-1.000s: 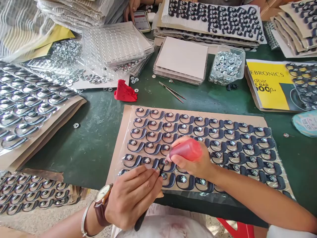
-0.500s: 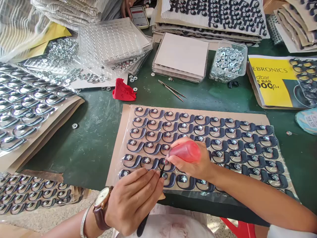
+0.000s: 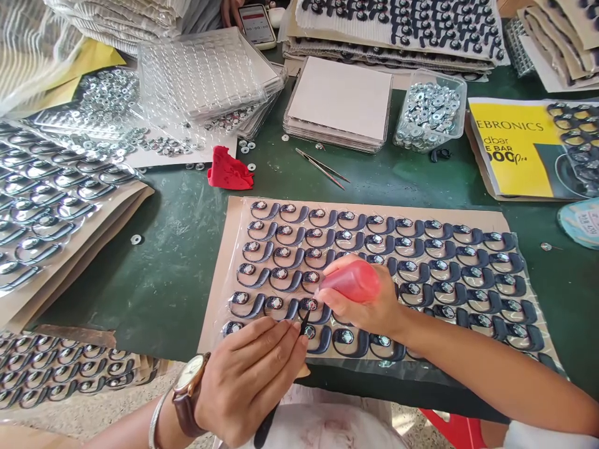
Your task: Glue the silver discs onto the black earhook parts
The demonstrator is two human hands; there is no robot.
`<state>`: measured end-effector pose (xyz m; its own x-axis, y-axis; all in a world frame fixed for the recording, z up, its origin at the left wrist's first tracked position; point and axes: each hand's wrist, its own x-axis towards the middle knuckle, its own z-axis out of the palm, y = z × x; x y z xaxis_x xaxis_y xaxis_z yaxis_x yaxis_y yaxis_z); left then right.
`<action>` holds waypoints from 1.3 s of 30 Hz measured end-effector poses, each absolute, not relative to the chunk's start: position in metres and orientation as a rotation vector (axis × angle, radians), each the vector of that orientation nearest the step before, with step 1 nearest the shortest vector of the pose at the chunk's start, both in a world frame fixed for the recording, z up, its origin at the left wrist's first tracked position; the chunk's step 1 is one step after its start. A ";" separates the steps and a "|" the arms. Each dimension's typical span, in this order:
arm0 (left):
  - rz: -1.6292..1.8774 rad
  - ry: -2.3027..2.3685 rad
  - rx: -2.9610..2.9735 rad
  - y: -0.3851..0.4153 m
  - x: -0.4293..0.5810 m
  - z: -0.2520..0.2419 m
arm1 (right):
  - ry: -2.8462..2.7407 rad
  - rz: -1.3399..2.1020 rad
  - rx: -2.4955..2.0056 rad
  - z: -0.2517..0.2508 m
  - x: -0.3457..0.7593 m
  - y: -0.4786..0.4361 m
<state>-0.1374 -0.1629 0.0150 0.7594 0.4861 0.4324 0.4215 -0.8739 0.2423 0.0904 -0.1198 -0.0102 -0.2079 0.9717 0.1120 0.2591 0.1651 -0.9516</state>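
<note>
A cardboard sheet (image 3: pixel 219 280) lies on the green table, covered with several rows of dark curved earhook parts (image 3: pixel 435 268) with round metal centres. My right hand (image 3: pixel 369 305) is closed around a small red squeeze bottle (image 3: pixel 350 282), its nozzle pointing left at a part in the lower rows. My left hand (image 3: pixel 250 377), with a brown-strapped wristwatch, pinches a thin black tool (image 3: pixel 305 321) whose tip touches a part beside the nozzle.
A clear tub of metal washers (image 3: pixel 428 115), tweezers (image 3: pixel 321 167), a red cloth (image 3: pixel 227 171), clear blister trays (image 3: pixel 206 75) and a white pad (image 3: pixel 339 100) lie beyond. More part sheets sit left (image 3: pixel 56 199) and far back. A yellow box (image 3: pixel 510 149) is at right; another person's hand rests by a phone (image 3: pixel 255 25).
Both hands stay at the same part with bottle and tool. The view has tilted slightly, shifting the far objects upward.
</note>
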 end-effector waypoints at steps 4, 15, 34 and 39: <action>0.752 0.727 2.813 -0.161 -0.136 0.016 | -1.649 1.059 -1.200 -0.009 0.090 -0.119; 0.825 0.731 2.636 -0.155 -0.135 0.014 | -1.600 1.089 -1.213 -0.007 0.093 -0.121; 0.952 0.809 2.171 -0.137 -0.138 0.011 | -1.708 1.090 -1.104 -0.015 0.092 -0.124; 0.970 0.801 2.189 -0.138 -0.138 0.010 | -1.681 1.274 -1.098 0.001 0.098 -0.118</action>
<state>-0.1377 -0.1379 0.0101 0.5491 0.7217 0.4215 0.2769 -0.6329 0.7230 0.0978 -0.1175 0.0014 -0.3549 0.9328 0.0626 0.1919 0.1383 -0.9716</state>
